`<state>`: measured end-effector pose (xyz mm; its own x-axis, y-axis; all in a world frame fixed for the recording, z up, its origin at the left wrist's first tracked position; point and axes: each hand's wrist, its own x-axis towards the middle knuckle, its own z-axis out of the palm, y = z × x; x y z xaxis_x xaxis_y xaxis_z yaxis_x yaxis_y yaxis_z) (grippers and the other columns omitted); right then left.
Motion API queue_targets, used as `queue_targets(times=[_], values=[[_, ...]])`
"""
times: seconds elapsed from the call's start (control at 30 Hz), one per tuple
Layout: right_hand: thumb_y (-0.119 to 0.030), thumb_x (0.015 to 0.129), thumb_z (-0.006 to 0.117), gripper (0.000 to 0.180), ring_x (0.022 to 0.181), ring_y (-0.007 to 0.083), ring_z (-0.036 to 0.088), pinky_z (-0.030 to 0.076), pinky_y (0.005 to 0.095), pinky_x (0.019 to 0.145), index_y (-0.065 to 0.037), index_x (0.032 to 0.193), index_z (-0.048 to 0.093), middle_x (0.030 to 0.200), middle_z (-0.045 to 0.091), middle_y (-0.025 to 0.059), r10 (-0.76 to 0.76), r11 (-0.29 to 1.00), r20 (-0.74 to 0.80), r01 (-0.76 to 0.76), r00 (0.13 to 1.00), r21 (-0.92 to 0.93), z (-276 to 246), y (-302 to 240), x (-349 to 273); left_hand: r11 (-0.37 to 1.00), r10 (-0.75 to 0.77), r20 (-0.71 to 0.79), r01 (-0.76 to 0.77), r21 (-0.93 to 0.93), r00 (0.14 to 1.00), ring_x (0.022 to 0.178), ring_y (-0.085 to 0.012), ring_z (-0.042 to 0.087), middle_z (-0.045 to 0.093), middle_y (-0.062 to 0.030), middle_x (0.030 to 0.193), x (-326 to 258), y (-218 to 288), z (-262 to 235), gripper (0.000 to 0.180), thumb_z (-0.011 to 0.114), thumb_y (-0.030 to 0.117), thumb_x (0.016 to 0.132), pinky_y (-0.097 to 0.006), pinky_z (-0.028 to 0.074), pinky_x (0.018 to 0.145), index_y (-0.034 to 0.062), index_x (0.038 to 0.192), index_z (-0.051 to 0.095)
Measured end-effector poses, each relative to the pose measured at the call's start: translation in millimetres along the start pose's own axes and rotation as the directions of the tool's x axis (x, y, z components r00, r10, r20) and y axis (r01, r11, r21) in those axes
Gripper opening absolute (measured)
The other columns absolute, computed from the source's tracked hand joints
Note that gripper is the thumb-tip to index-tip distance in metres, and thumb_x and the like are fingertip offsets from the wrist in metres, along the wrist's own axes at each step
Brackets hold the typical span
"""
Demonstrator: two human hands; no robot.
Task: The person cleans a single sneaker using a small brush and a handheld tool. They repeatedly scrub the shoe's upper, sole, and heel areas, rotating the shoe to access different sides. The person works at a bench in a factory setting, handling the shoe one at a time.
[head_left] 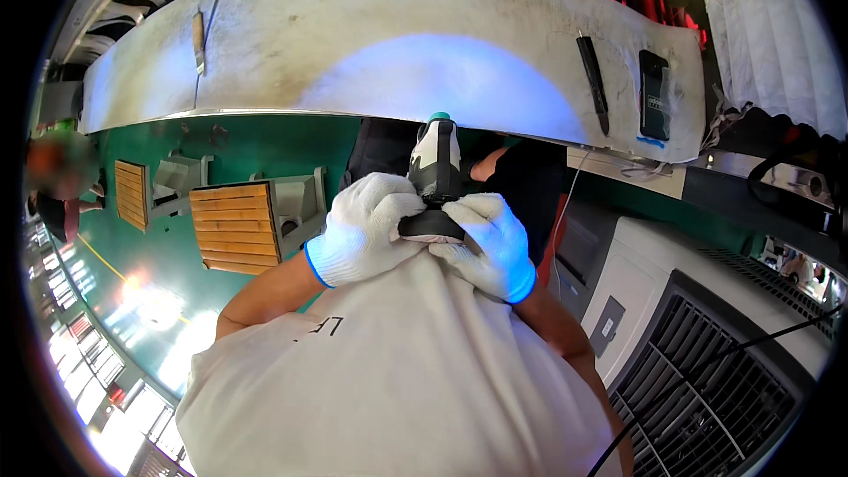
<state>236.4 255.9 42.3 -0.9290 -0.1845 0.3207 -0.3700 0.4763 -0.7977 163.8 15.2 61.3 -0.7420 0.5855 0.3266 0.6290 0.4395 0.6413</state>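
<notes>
A white and black shoe (435, 159) with a teal tip is held close to my chest, its tip pointing away toward the bench. My left hand (373, 221), in a white knit glove with a blue cuff, is closed on the left side of the shoe's near end. On the opposite side my right hand (488, 243), gloved the same way, pinches the edge of that end. Both sets of fingers curl around the dark rim, and the fingertips are partly hidden.
Ahead runs a pale worn bench (380, 0), with a knife (198, 40) at left, and a black pen-like tool (593, 84) and a phone (654, 94) at right. Slatted wooden stools (234, 225) stand left. A large grilled machine (707, 362) is close on my right. Another person (66, 203) is far left.
</notes>
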Motion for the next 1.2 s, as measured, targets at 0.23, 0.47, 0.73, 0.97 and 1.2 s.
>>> queue_targets(times=[0.23, 0.47, 0.73, 0.97, 1.2], values=[[-0.023, 0.076, 0.103, 0.064, 0.099, 0.0337, 0.071, 0.061, 0.0438, 0.081, -0.007, 0.131, 0.074, 0.117, 0.068, 0.0118, 0.026, 0.992, 0.021, -0.028, 0.999, 0.126, -1.7, 9.8, 14.5, 0.969, -0.011, 0.173, 0.054, -0.243, 0.985, 0.084, -0.0324, 0.07, 0.068, -0.0081, 0.095, 15.7, -24.9, 1.3, 0.056, 0.104, 0.018, 0.066, -0.043, 0.056, 0.068, 0.0122, 0.099, 0.06], [-0.025, 0.079, 0.101, 0.051, 0.091, 0.0318, 0.068, 0.056, 0.0426, 0.076, -0.01, 0.119, 0.074, 0.111, 0.067, 0.0091, 0.007, 0.977, 0.01, -0.009, 1.0, 0.211, 10.5, 21.5, 23.4, 0.903, -0.144, 0.305, 0.251, -0.349, 0.941, 0.075, -0.031, 0.061, 0.061, -0.0086, 0.089, 29.2, -26.6, -5.9, 0.053, 0.096, 0.009, 0.06, -0.041, 0.049, 0.064, 0.0117, 0.094, 0.055], [-0.025, 0.081, 0.099, 0.048, 0.088, 0.0296, 0.07, 0.055, 0.043, 0.077, -0.008, 0.12, 0.076, 0.101, 0.069, 0.0095, 0.154, 0.935, -0.014, -0.141, 0.988, 0.327, 14.5, 28.0, 29.1, 0.793, -0.322, 0.441, 0.493, -0.358, 0.838, 0.076, -0.0323, 0.062, 0.06, -0.0098, 0.086, 45.5, -25.5, -10.2, 0.05, 0.096, 0.009, 0.062, -0.042, 0.05, 0.065, 0.0091, 0.087, 0.052], [-0.027, 0.073, 0.103, 0.057, 0.085, 0.0289, 0.072, 0.058, 0.0432, 0.074, -0.006, 0.12, 0.078, 0.094, 0.071, 0.0101, 0.447, 0.846, -0.109, -0.38, 0.888, 0.374, 21.4, 3.5, 31.0, 0.786, -0.357, 0.446, 0.521, -0.332, 0.821, 0.08, -0.0297, 0.063, 0.062, -0.0095, 0.092, 36.4, -27.8, -8.9, 0.054, 0.099, 0.01, 0.059, -0.039, 0.051, 0.07, 0.0086, 0.091, 0.056], [-0.029, 0.079, 0.1, 0.048, 0.105, 0.0323, 0.07, 0.06, 0.0429, 0.085, -0.014, 0.12, 0.083, 0.114, 0.07, 0.0095, 0.011, 0.999, 0.037, -0.01, 0.999, -0.044, -14.9, 15.1, 46.6, 0.836, -0.436, 0.205, 0.479, -0.268, 0.876, 0.111, -0.0365, 0.073, 0.067, -0.0182, 0.127, 31.6, -17.7, -2.9, 0.075, 0.1, 0.015, 0.059, -0.042, 0.062, 0.09, 0.0056, 0.126, 0.067]])
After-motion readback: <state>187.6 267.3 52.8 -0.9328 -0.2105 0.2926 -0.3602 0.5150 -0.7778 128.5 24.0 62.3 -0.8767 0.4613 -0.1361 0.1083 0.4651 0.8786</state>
